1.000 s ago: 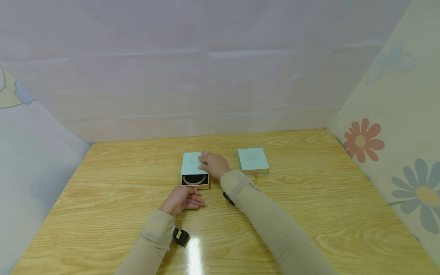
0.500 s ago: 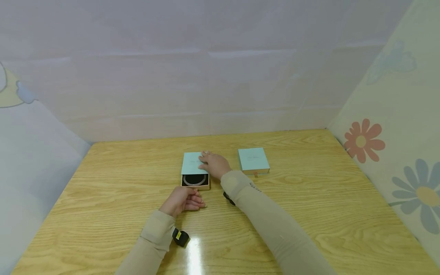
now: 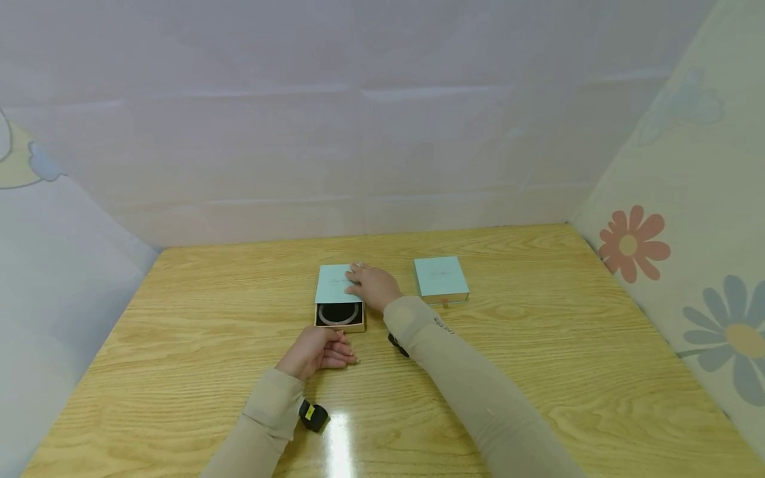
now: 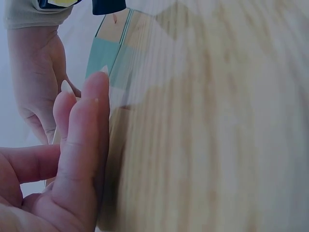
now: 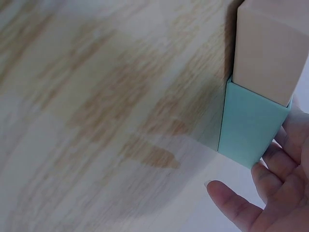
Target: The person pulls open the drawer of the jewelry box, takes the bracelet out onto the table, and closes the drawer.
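Observation:
A pale blue drawer-style box (image 3: 331,284) lies on the wooden table, with its tan drawer (image 3: 352,328) slid partly out toward me. A pale ring-shaped bangle (image 3: 338,323) sits on black padding in that drawer. My left hand (image 3: 317,352) pinches with thumb and forefinger at the drawer's front; the exact spot is hidden, and its other fingers extend free. Spread over the box top's far right corner are the fingers of my right hand (image 3: 376,289). In the right wrist view, the blue sleeve (image 5: 253,123) and tan drawer side (image 5: 270,53) show beside that hand (image 5: 282,186).
A second pale blue box (image 3: 441,275) stands shut to the right, with a small ribbon tab (image 3: 445,303) at its front. Wood-grain table (image 3: 538,358) surrounds both boxes. Cloth-like walls (image 3: 358,153) rise behind and at the sides.
The drawer has slid slightly farther out toward me, along with my left hand, and a little more of the bangle shows. My right hand and the second box have stayed put.

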Tool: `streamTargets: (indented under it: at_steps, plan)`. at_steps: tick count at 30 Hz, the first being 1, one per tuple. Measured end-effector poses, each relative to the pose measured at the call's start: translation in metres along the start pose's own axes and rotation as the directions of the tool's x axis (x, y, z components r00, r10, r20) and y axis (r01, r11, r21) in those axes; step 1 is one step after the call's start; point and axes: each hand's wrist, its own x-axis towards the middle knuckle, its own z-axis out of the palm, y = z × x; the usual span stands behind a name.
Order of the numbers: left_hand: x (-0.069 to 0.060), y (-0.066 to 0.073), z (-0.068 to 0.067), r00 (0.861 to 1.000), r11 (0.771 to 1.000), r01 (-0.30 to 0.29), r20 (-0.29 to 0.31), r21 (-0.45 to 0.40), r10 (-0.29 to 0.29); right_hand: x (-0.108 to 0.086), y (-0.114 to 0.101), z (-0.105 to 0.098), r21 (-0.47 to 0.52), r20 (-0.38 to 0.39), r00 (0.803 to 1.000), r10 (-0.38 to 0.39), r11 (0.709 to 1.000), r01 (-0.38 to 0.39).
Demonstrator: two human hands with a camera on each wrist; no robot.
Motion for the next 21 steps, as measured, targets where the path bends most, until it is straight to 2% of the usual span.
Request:
streamTargets:
  at_steps: [21]
  plan:
    - [-0.0028,-0.0025,0.0002,1.0,1.0,0.023,-0.012,-0.006,-0.023,-0.0003,-0.0013,0.0019,-0.007,-0.015,1.0,-0.003,1.0,0.003]
